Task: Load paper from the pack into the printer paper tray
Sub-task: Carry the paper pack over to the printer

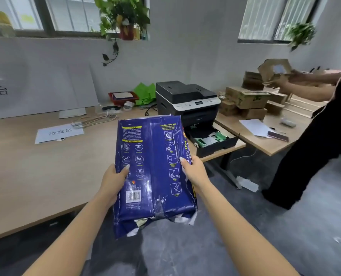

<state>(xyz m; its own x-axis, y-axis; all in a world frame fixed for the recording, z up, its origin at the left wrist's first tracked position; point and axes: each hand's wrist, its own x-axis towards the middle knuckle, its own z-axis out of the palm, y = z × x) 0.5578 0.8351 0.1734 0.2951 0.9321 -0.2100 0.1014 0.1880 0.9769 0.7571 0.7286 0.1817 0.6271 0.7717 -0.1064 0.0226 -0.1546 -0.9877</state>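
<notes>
A sign (59,132) on the counter (26,166) reads 待发区. The left hand (113,181) and right hand (195,172) clamp the long edges of the blue pack (153,172), held in the air with its long axis pointing away and its torn end nearest the person. Legible print: "Trouble-Free use", "COPY". The open tray (213,139) lies ahead and to the right, below the printer (187,100), nearer the right hand.

A: Items at the wall? 
B: Red tray (123,96), green paper (145,94), tape roll (129,105).
A: Right desk?
B: Stacked cardboard boxes (245,100), white sheet (254,127), phone (278,136).
</notes>
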